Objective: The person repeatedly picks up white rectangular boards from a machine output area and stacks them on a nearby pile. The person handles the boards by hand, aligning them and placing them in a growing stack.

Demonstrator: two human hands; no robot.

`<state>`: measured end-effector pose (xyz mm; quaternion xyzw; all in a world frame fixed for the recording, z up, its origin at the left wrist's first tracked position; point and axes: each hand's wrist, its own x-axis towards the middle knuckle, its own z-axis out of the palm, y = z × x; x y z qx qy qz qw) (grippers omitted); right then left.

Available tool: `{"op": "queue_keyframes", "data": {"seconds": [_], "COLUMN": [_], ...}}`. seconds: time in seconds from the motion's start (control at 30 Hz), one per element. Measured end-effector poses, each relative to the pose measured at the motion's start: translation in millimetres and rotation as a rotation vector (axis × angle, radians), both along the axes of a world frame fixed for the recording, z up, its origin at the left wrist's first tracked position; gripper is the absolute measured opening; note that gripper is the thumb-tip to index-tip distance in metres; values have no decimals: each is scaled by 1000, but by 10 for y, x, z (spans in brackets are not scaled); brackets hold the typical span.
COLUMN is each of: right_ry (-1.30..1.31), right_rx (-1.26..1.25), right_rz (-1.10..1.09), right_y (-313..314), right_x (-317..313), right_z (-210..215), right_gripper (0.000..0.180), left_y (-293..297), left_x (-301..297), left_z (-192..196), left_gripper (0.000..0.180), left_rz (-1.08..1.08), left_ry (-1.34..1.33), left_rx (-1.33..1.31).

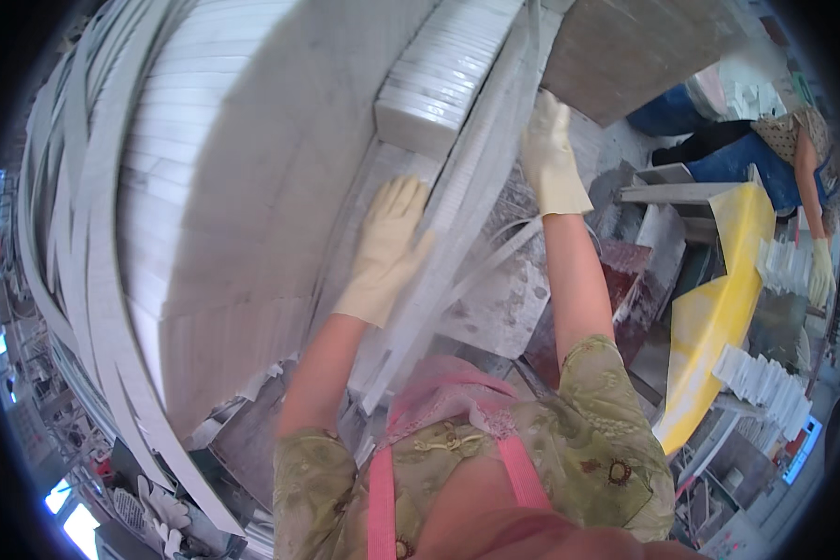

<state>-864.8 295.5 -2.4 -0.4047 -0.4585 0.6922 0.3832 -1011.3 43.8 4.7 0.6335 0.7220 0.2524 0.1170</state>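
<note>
Both my hands wear cream rubber gloves. My left hand [389, 245] lies with its fingers stretched out on a pale ledge, just short of the near end of a row of white tiles [448, 70] packed face to face. Further forward and to the right, my right hand [551, 154] reaches to the far side of a long pale grey rail [471, 187]. Its fingers point away from me, their tips close to the rail and to a large brownish-grey board [625, 56]; nothing shows in its grasp.
Left stands a big stack of white slabs [182, 159] beside long bent grey strips [103, 233]. On the right are a yellow sheet [719, 299], a pile of white tiles [765, 392], and a co-worker's gloved hand [821, 271]. Stained slabs [499, 308] lie beneath my right arm.
</note>
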Motion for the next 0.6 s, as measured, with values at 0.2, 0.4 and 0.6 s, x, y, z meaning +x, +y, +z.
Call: {"op": "queue_keyframes", "data": {"seconds": [0.2, 0.4, 0.6], "right_ry": [61, -148, -824], "right_rx": [142, 492, 1278], "right_rz": [31, -13, 155], "right_y": [-194, 88, 676], "right_x": [-659, -925, -1112], "right_z": [453, 181, 982], "right_gripper": [77, 52, 41], "left_y": [23, 2, 22], "left_x": [-4, 17, 19], "left_z": [104, 67, -29], "left_gripper": [66, 65, 67], "left_rz": [12, 25, 14], "left_ry": [-3, -31, -44], "left_rx": [-42, -30, -22]}}
